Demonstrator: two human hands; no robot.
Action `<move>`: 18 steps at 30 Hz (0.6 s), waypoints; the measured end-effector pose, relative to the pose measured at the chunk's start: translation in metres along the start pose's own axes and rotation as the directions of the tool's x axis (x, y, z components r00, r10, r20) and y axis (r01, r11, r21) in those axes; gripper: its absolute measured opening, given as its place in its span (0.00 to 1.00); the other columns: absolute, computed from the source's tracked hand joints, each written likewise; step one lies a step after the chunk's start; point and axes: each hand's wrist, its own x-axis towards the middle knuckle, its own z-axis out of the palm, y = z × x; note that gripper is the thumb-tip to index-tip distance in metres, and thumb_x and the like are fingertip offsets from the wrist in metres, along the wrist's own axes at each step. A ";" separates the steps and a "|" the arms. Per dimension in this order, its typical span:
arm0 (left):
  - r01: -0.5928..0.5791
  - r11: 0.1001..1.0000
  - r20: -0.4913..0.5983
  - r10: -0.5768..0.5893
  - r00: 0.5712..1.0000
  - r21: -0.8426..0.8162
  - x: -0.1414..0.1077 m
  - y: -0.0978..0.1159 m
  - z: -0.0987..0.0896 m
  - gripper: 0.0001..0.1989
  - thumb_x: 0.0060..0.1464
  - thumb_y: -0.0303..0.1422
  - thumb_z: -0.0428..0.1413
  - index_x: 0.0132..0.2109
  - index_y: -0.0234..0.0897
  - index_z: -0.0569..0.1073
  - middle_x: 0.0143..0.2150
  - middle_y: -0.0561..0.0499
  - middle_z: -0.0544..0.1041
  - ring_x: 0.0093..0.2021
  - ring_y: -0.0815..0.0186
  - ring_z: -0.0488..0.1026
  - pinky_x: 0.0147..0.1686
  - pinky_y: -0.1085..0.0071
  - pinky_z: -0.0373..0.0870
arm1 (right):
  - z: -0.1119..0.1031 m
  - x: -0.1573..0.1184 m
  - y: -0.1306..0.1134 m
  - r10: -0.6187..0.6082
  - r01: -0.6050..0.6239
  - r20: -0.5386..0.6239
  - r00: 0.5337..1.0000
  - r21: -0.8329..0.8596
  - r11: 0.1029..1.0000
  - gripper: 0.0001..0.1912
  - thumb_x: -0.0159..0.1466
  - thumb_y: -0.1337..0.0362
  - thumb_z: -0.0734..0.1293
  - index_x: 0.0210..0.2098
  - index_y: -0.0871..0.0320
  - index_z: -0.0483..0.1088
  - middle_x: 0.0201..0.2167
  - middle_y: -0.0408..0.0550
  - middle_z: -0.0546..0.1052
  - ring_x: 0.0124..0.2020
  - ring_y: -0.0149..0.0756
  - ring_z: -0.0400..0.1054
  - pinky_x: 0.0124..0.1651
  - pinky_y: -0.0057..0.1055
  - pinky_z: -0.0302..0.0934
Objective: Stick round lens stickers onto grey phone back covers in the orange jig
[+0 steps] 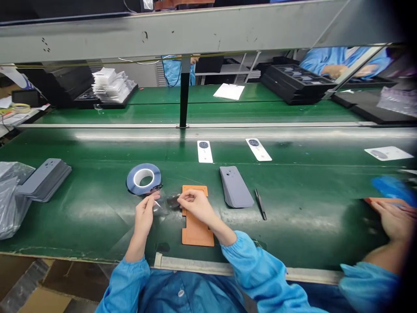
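Note:
My left hand (143, 215) is closed in a pinch on a clear film (159, 208), just below a roll of blue tape (133, 180) with a white core. My right hand (198, 206) pinches the edge of a small dark film piece (173, 201), held left of an orange fixture plate (197, 230). That hand and its wrist cover part of the plate. To the right lies a fanned stack of grey phone-back-shaped sheets (237, 189) with camera holes. Black tweezers (260, 205) rest beside the stack.
More grey sheets (45, 178) lie by a clear plastic bag (13, 204) at the left. White phone-shaped cards (204, 153) sit along the green bench (97, 230). At the right, a co-worker's hand (395, 219) rests on another orange plate. A black post (184, 95) stands behind.

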 end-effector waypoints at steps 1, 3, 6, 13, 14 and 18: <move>-0.015 1.000 -0.009 0.015 1.000 0.017 0.006 0.000 0.000 0.17 0.58 0.44 0.56 0.40 0.36 0.83 0.56 0.41 0.80 0.61 0.50 0.72 0.59 0.57 0.68 | -0.012 0.000 -0.001 -0.009 0.008 -0.010 1.000 -0.029 1.000 0.12 0.55 0.57 0.75 0.32 0.59 0.74 0.29 0.48 0.80 0.29 0.36 0.75 0.34 0.31 0.69; -0.044 0.996 -0.018 0.046 0.999 0.076 0.016 0.002 0.000 0.16 0.59 0.43 0.55 0.39 0.37 0.82 0.54 0.41 0.81 0.60 0.51 0.74 0.61 0.56 0.66 | -0.036 0.000 -0.001 -0.020 0.018 -0.014 1.000 -0.122 0.992 0.13 0.53 0.60 0.75 0.34 0.58 0.73 0.29 0.45 0.78 0.28 0.33 0.73 0.34 0.30 0.67; -0.101 0.970 -0.124 0.131 0.984 0.220 0.021 0.009 0.000 0.14 0.58 0.40 0.56 0.45 0.37 0.79 0.49 0.42 0.82 0.53 0.54 0.77 0.58 0.55 0.68 | -0.064 0.000 0.000 -0.016 0.011 -0.015 1.000 -0.278 0.961 0.13 0.51 0.63 0.75 0.35 0.58 0.71 0.27 0.42 0.76 0.27 0.31 0.68 0.32 0.29 0.64; -0.456 0.751 -0.174 0.590 0.788 0.478 -0.022 0.029 0.037 0.10 0.55 0.33 0.61 0.45 0.38 0.74 0.43 0.45 0.77 0.47 0.59 0.74 0.50 0.62 0.71 | -0.082 0.004 0.003 -0.005 -0.013 -0.047 0.999 -0.371 0.929 0.10 0.54 0.61 0.74 0.33 0.58 0.72 0.26 0.42 0.75 0.26 0.30 0.66 0.29 0.28 0.61; -0.446 0.789 -0.087 0.525 0.847 0.423 -0.025 0.028 0.045 0.07 0.57 0.33 0.60 0.42 0.38 0.74 0.39 0.47 0.77 0.41 0.62 0.75 0.44 0.65 0.72 | -0.083 0.005 0.004 -0.005 -0.011 -0.043 0.999 -0.375 0.927 0.10 0.54 0.61 0.74 0.33 0.58 0.72 0.26 0.42 0.75 0.25 0.30 0.67 0.29 0.28 0.61; -0.132 0.952 0.142 0.095 0.985 0.277 -0.017 0.019 0.073 0.06 0.56 0.35 0.58 0.37 0.37 0.74 0.30 0.52 0.75 0.28 0.69 0.71 0.30 0.73 0.67 | -0.086 0.008 0.006 0.013 -0.018 -0.017 1.000 -0.362 0.932 0.11 0.54 0.61 0.75 0.32 0.58 0.71 0.25 0.42 0.76 0.26 0.31 0.69 0.29 0.28 0.62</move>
